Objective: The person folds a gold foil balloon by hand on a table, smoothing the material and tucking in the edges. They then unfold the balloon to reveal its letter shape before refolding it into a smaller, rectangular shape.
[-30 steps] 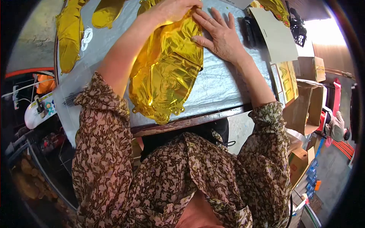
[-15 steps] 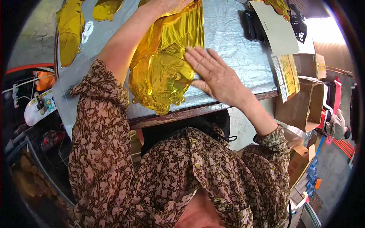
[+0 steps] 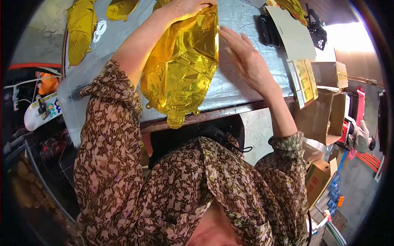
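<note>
A shiny gold foil piece (image 3: 180, 78) lies on the silver-covered table (image 3: 242, 88), its small rounded tab hanging over the near edge. My left hand (image 3: 186, 9) rests on the foil's far part at the top of the view; its fingers are partly cut off, and whether they grip the foil is unclear. Just right of the foil's right edge is my right hand (image 3: 246, 57), with its fingers stretched out and nothing held. The foil has creases and a fold along its right side.
More gold foil pieces (image 3: 80, 33) and a white string coil (image 3: 99, 30) are at the far left. A black object (image 3: 267, 30), a grey card (image 3: 292, 35) and a yellow printed sheet (image 3: 303, 82) lie at the right. Cardboard boxes (image 3: 316, 115) stand beyond the table's right edge.
My right hand has lifted off the foil's near part and moved up to its right edge. The near part of the foil has shifted and its right side is more spread out.
</note>
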The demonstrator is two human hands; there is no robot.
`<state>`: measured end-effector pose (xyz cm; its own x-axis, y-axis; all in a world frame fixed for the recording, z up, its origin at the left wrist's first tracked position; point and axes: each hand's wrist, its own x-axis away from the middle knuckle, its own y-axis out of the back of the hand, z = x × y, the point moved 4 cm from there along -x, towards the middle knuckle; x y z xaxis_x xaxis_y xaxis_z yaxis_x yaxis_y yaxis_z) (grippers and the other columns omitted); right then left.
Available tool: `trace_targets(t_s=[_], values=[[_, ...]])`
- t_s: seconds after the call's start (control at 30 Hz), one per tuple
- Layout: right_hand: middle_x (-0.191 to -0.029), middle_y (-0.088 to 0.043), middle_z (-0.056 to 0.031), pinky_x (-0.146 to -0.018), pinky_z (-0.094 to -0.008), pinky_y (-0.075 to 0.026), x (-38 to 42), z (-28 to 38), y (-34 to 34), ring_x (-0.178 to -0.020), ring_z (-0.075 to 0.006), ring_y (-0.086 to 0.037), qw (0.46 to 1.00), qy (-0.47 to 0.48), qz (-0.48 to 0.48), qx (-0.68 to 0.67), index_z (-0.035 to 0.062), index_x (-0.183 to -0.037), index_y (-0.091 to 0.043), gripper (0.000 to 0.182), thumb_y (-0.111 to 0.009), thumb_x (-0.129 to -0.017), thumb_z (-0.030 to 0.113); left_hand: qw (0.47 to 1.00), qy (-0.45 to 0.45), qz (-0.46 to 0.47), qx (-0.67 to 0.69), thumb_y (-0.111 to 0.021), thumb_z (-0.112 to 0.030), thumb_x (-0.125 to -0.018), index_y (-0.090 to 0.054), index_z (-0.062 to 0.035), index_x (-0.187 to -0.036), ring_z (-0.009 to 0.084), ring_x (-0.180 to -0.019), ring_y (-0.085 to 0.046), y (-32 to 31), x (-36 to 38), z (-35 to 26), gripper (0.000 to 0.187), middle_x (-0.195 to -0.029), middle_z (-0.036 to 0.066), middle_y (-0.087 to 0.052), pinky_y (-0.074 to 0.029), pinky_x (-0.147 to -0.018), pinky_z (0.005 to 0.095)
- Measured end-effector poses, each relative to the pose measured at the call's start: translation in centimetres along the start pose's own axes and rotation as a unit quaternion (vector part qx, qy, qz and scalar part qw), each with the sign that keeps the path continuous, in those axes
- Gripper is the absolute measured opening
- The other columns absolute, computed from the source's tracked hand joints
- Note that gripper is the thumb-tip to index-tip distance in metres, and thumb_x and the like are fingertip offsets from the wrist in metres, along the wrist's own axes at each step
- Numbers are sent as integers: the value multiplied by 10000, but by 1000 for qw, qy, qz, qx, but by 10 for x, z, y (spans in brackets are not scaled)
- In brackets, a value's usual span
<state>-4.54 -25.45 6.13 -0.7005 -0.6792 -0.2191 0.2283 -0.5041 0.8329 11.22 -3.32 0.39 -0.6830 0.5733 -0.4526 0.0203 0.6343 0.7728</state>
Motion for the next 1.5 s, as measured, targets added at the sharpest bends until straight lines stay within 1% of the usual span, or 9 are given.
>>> trace_targets(t_s=[0.1,0.2,0.27,0.47,0.57,1.17,1.27,1.37,1.5], values=[[-1645,-444,-181,-1296,-519,-256,-19,-1,-29,-1544,-366,-391,998,14,-18,58,66,-1597,-429,512,-522,-1105,176,1000,-18,17,-16,-624,-91,-987,-703,-24,-1301,379,-1240,-655,11,4,-12,331,-1320,178,-720,-519,-1073,435],[-1680,-386,-171,-1291,-526,-250,-25,-11,-49,-1569,-364,-339,993,28,1,114,60,-1615,-390,536,-503,-1118,227,995,56,-80,7,-607,-178,-1004,-725,-41,-1251,371,-1231,-648,34,23,-29,305,-1326,158,-705,-529,-1037,440],[-1653,-427,-177,-1279,-521,-275,-29,-20,-55,-1555,-345,-365,990,40,9,132,22,-1580,-429,545,-497,-1116,299,987,161,-21,16,-724,-226,-988,-736,-54,-1272,298,-1286,-623,61,58,-62,332,-1334,88,-725,-495,-1088,383],[-1675,-389,-181,-1284,-540,-235,-31,-20,-47,-1566,-372,-336,995,18,3,95,27,-1596,-404,535,-503,-1117,244,991,42,13,-127,-812,-481,-891,-775,-161,-1207,201,-1322,-596,59,138,-169,452,-1385,28,-709,-461,-1126,518],[-1677,-387,-178,-1286,-540,-229,-28,-23,-46,-1569,-370,-330,996,12,4,92,29,-1591,-416,526,-500,-1117,241,994,36,13,-102,-814,-440,-890,-794,-128,-1163,209,-1315,-583,50,146,-190,415,-1345,13,-725,-413,-1130,450],[-1682,-386,-159,-1300,-542,-182,-28,-19,-45,-1588,-361,-297,995,-1,32,93,57,-1603,-416,525,-495,-1119,245,995,64,-47,-68,-822,-361,-893,-791,-85,-1109,213,-1135,-652,39,140,-171,352,-1259,40,-749,-468,-1018,440],[-1697,-363,-154,-1304,-542,-169,-31,-19,-40,-1594,-365,-283,998,-14,-6,65,74,-1624,-383,541,-490,-1121,244,960,219,-173,19,-795,-307,-939,-740,12,-1037,350,-1086,-687,66,134,-135,338,-1164,163,-721,-552,-919,477],[-1710,-336,-160,-1308,-552,-146,-42,-23,-37,-1608,-367,-247,996,-13,-28,80,75,-1638,-352,561,-488,-1124,253,927,308,-186,-106,-777,-246,-945,-720,39,-1083,446,-1058,-669,77,142,-68,322,-1159,233,-658,-553,-928,475],[-1624,-415,-256,-1220,-513,-332,-66,-45,-42,-1472,-421,-435,990,-32,-95,101,36,-1606,-381,576,-535,-1103,271,903,332,-234,-140,-774,-251,-951,-713,-7,-1156,363,-1001,-698,78,122,-14,325,-1166,204,-652,-573,-844,441]])
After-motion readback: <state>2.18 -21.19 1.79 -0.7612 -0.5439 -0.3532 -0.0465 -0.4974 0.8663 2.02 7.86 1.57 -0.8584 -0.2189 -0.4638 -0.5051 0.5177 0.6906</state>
